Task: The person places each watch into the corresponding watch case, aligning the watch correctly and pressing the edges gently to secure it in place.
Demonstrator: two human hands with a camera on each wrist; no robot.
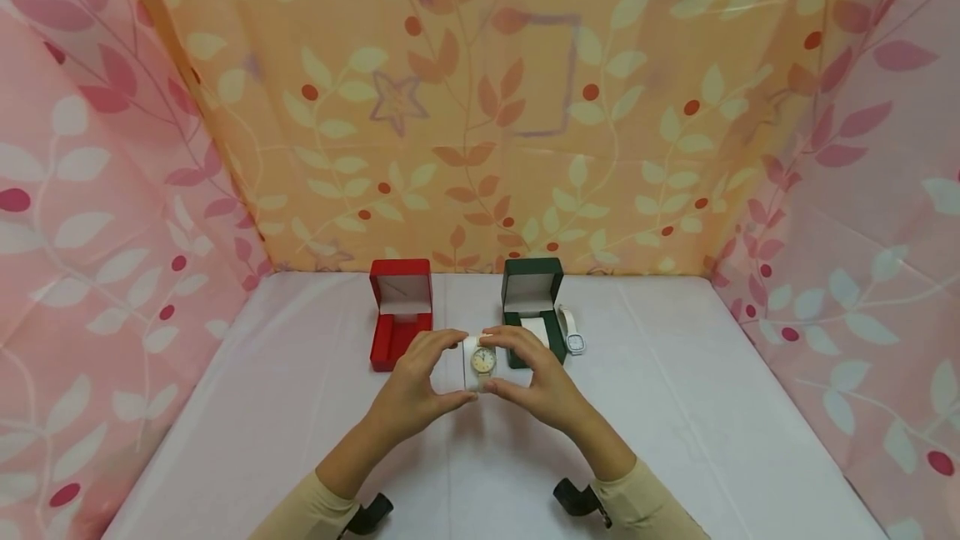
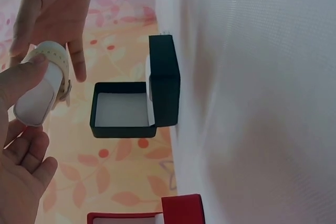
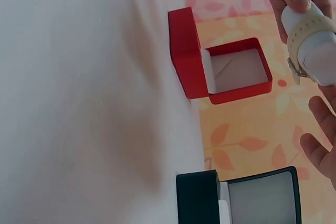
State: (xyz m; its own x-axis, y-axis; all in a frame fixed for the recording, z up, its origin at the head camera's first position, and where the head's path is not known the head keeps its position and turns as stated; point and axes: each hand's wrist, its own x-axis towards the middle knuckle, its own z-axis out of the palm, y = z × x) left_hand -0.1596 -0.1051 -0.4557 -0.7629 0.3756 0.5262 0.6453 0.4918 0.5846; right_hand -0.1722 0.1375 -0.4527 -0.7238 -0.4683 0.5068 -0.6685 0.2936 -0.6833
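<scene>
Both hands hold a cream-strapped watch wrapped on a white cushion above the table, its round dial facing me. My left hand pinches the cushion from the left, thumb below and fingers on top. My right hand grips it from the right the same way. Behind the hands stand an open red box and an open dark green box, lids upright. A second white watch lies just right of the green box. The strap with its buckle shows in the right wrist view.
A white cloth covers the table. Patterned fabric walls close it in: orange at the back, pink on the left and right. The green box holds a white cushion; the red box's well looks bare.
</scene>
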